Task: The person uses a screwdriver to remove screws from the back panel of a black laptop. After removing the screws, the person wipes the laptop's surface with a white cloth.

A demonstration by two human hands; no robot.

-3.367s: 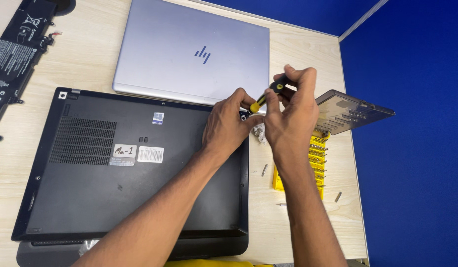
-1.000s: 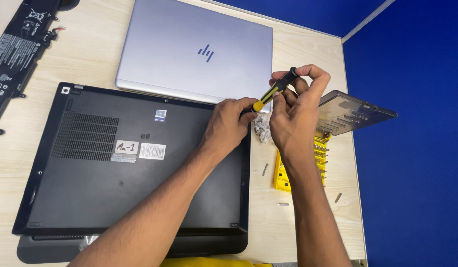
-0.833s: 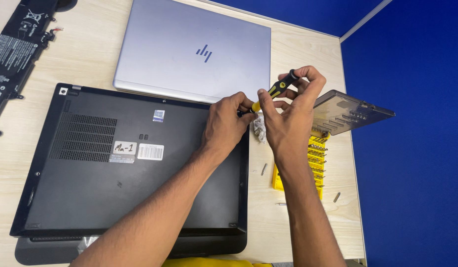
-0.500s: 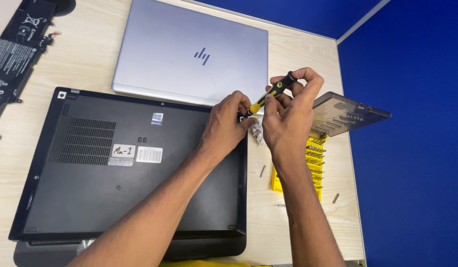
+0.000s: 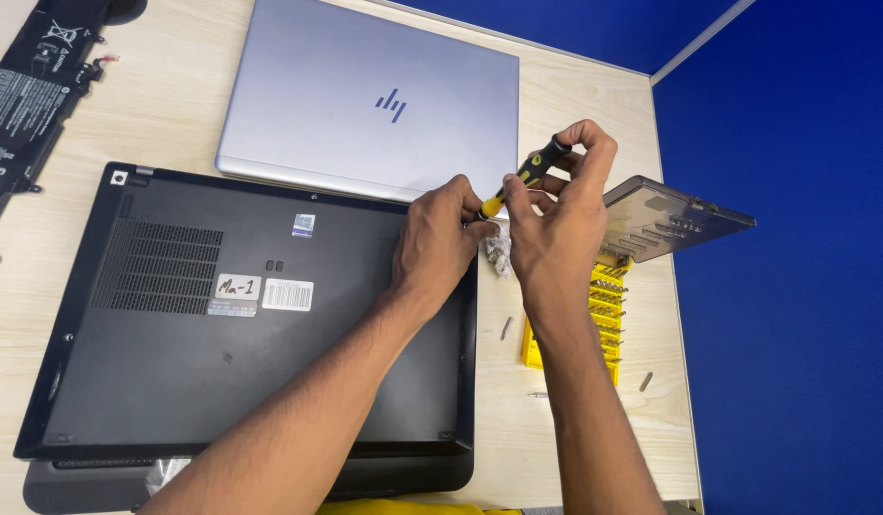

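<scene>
Black laptop (image 5: pixel 260 334), turned upside down, close by on the wooden table (image 5: pixel 174 124). Flat dark bottom, with air slots on one side and two small white stickers near the middle.

Left hand (image 5: pixel 441 243) resting on the far right corner of the laptop, fingers bent down around the tip end of the screwdriver (image 5: pixel 519 179). Tip hidden under those fingers, so no telling if it sits on a screw.

Right hand (image 5: pixel 556 224) just beside the left, touching it. Thumb and fingertips pinched shut on the top of the screwdriver, up at the black end. Screwdriver small and thin, black and yellow, leaning over, low end by the left hand and high end by the right fingers.

Little pile of silver screws (image 5: pixel 498 256) on the table, right under the hands, beside the laptop edge. Yellow bit tray (image 5: pixel 599 315) behind the right wrist, with rows of small bits. Loose bits lying on the table near it. Clear grey lid (image 5: pixel 670 219) tilted up past the tray.

Farther off, silver laptop (image 5: pixel 374 105), shut, touching the black one's far edge. Long black battery (image 5: pixel 36 95) at the far left corner.
</scene>
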